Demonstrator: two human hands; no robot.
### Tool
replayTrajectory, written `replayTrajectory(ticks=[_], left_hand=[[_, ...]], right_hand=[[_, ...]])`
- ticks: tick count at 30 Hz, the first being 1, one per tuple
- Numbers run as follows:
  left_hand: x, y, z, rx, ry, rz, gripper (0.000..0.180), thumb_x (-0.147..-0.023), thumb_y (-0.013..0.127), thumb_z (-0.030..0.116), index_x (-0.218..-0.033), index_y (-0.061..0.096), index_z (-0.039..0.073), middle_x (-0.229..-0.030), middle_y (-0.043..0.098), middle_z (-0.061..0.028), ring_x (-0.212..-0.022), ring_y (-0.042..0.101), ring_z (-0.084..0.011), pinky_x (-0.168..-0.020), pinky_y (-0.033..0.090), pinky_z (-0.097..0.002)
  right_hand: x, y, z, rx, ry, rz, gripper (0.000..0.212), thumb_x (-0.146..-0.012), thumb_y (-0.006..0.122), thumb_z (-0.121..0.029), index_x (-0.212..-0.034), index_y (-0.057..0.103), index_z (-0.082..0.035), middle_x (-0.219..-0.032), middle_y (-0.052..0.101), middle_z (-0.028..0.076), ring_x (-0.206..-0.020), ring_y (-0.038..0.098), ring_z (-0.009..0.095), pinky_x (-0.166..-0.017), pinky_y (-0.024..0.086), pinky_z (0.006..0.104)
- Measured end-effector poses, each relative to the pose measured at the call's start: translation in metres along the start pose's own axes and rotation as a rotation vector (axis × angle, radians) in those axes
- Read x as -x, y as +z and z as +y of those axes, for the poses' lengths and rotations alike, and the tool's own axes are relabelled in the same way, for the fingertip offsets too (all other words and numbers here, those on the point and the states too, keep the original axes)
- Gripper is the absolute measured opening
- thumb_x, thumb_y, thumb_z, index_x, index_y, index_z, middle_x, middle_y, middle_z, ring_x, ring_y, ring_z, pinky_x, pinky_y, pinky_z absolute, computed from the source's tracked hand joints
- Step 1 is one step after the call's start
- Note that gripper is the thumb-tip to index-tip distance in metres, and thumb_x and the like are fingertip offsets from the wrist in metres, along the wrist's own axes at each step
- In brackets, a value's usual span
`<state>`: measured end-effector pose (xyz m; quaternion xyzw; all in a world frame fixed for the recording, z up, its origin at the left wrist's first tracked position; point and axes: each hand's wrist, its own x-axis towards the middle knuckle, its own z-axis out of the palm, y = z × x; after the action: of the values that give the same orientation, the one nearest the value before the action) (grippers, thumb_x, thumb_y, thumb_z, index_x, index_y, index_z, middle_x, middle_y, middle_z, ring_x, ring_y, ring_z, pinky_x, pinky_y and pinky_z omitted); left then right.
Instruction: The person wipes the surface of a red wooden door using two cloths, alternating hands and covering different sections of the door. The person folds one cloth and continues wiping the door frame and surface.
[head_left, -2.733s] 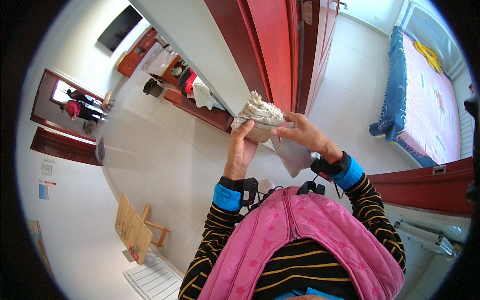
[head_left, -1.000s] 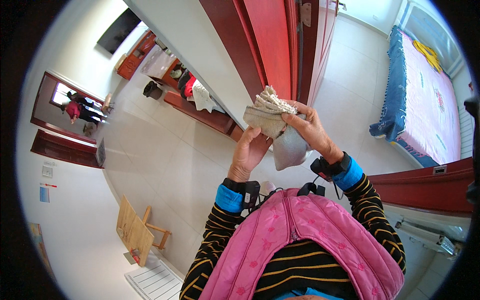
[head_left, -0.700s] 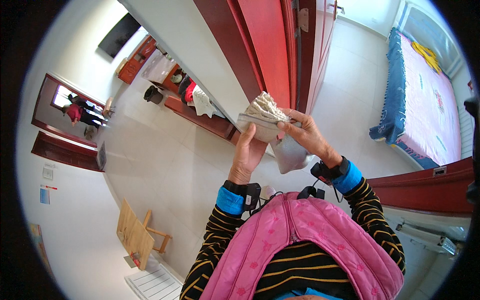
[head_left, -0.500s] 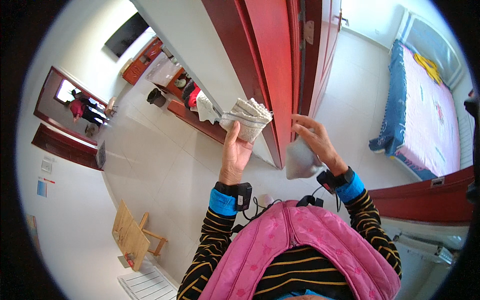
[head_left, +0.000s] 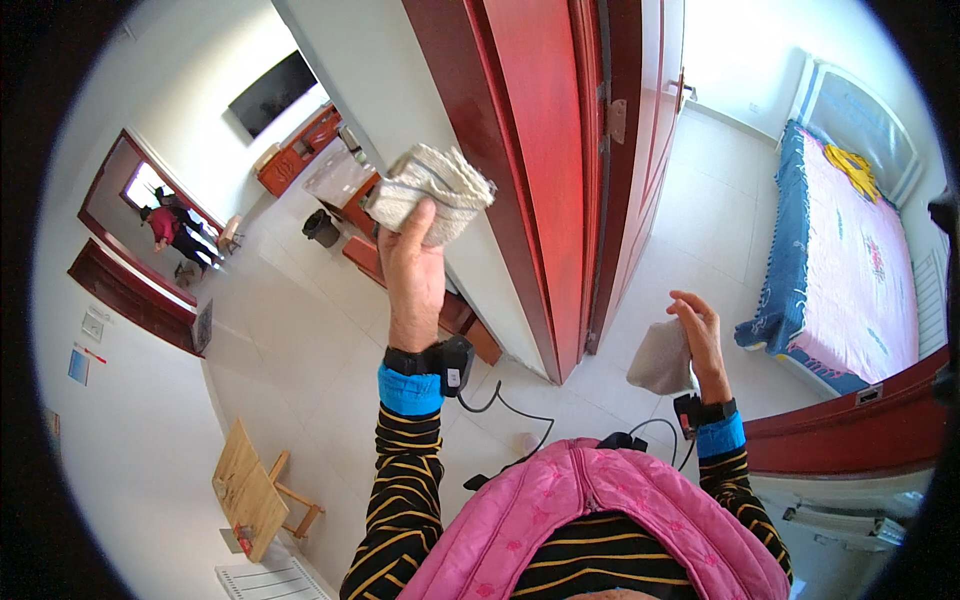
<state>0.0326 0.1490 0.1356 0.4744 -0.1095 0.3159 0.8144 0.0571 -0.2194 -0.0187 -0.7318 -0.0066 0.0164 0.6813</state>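
Note:
My left hand (head_left: 412, 275) grips a folded cream cloth with grey stripes (head_left: 430, 195), the thumb pressed over its near side. This cloth is raised in front of the white wall end beside the red door frame (head_left: 535, 150); I cannot tell whether it touches. In my right hand (head_left: 706, 345), a grey cloth (head_left: 660, 358) hangs below curled fingers, to the right of the frame's lower end. Both hands are apart from each other.
A red door (head_left: 655, 130) stands open on the right, with a bed (head_left: 850, 240) in the room beyond. Further left are a black bin (head_left: 320, 228), a wooden folding table (head_left: 250, 490) and a person in a doorway (head_left: 172, 225). A white radiator (head_left: 270, 582) stands at lower left.
My left hand has moved up and left with the striped cloth. My right hand has drawn away from the door frame, right and downward, still holding the grey cloth.

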Motion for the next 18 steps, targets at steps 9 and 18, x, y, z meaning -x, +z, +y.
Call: replayTrajectory(ticks=[9,18], left_hand=[[-0.073,0.065,0.061,-0.211,0.539,-0.037,0.038,-0.088,0.067,0.011,-0.124,0.057,0.002,-0.120,0.062,-0.0088,-0.108,0.060,-0.0185,-0.097,0.047,-0.0350],[-0.144,0.115,0.110,-0.784,1.097,0.114,0.037,-0.085,0.070,0.011,-0.120,0.062,0.001,-0.118,0.064,-0.0146,-0.108,0.063,-0.0248,-0.097,0.049,-0.0365]], right_hand=[[0.013,-0.025,0.005,-0.061,0.002,0.103,0.026,-0.092,0.060,-0.025,-0.106,0.069,-0.005,-0.087,0.064,0.005,-0.076,0.055,0.010,-0.066,0.045,0.0249],[0.022,-0.056,0.020,-0.076,-0.026,0.200,0.025,-0.093,0.061,-0.026,-0.101,0.070,-0.005,-0.085,0.063,0.002,-0.074,0.054,0.009,-0.063,0.042,0.0229]])
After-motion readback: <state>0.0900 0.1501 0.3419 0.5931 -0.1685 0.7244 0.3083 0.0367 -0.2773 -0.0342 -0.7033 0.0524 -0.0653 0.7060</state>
